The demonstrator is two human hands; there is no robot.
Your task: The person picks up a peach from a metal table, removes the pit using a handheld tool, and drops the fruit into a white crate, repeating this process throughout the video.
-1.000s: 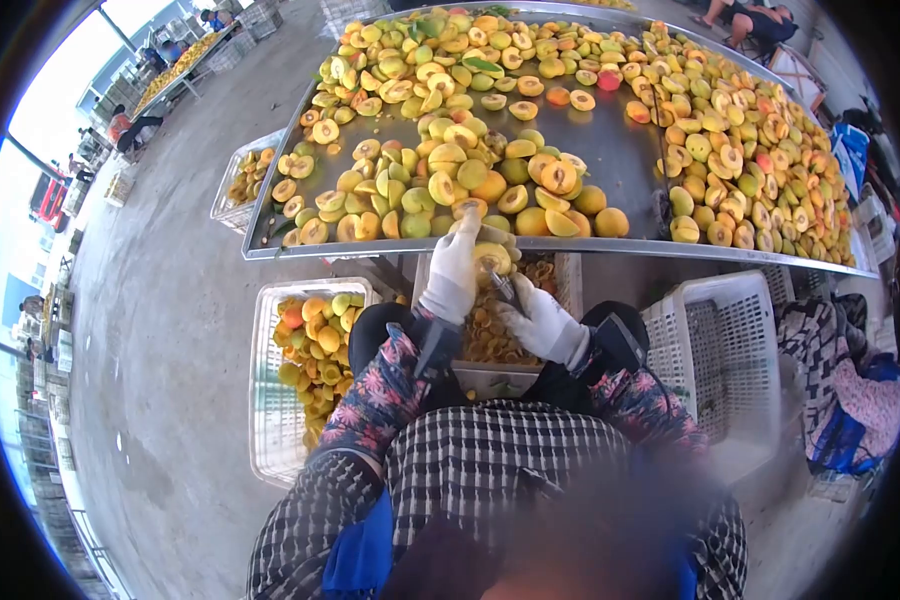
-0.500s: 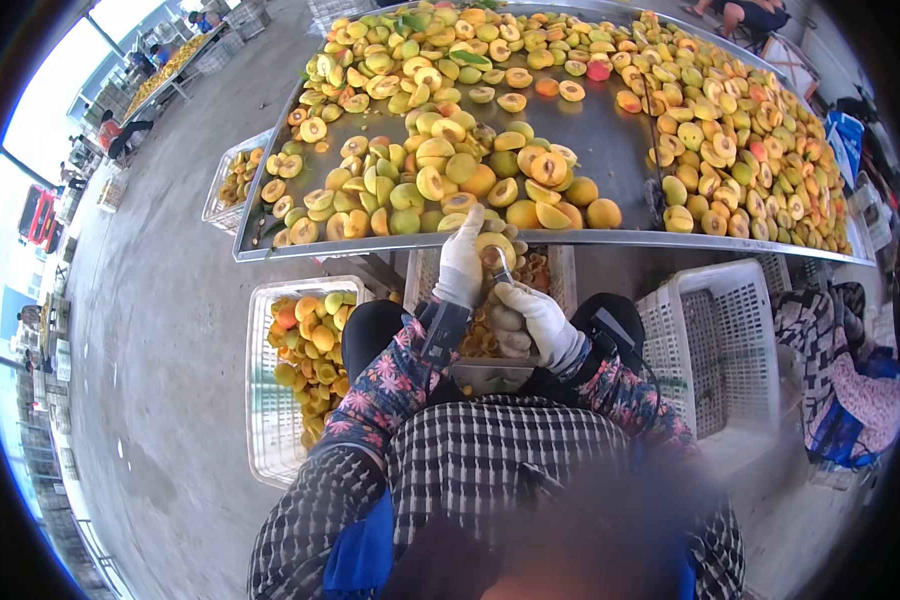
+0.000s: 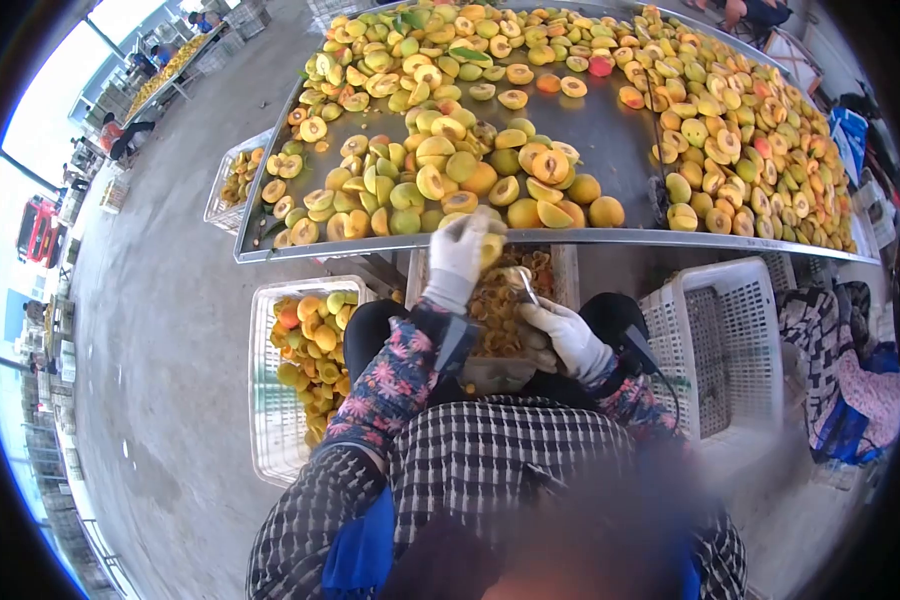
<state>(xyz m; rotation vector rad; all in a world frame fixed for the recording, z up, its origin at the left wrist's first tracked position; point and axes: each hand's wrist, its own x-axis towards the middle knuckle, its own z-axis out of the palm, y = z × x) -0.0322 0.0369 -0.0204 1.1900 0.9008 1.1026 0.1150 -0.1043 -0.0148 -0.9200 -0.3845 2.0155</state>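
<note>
My left hand (image 3: 456, 258), in a white glove, is closed on a yellow peach half (image 3: 490, 249) just below the table's near edge. In my right hand (image 3: 568, 338), also gloved, is a pitting spoon (image 3: 523, 282), a thin metal tool with a curved, loop-like tip. The tool points up and left, apart from the peach half. Below both hands a crate (image 3: 566, 275) holds brown-yellow pits and scraps (image 3: 500, 315). Cut peaches (image 3: 400, 185) are heaped on the metal table (image 3: 580, 118) right in front of the left hand.
A white crate (image 3: 260, 400) of peach halves stands left of my knees; another crate (image 3: 222, 212) sits by the table's left end. White crates (image 3: 735, 350) stand at right, near patterned cloth (image 3: 865, 395). People work at a far table (image 3: 175, 75).
My hands have separated. The left has moved slightly left with the peach half, now turned and blurred; the right has dropped right and down, drawing the pitting spoon out of the fruit.
</note>
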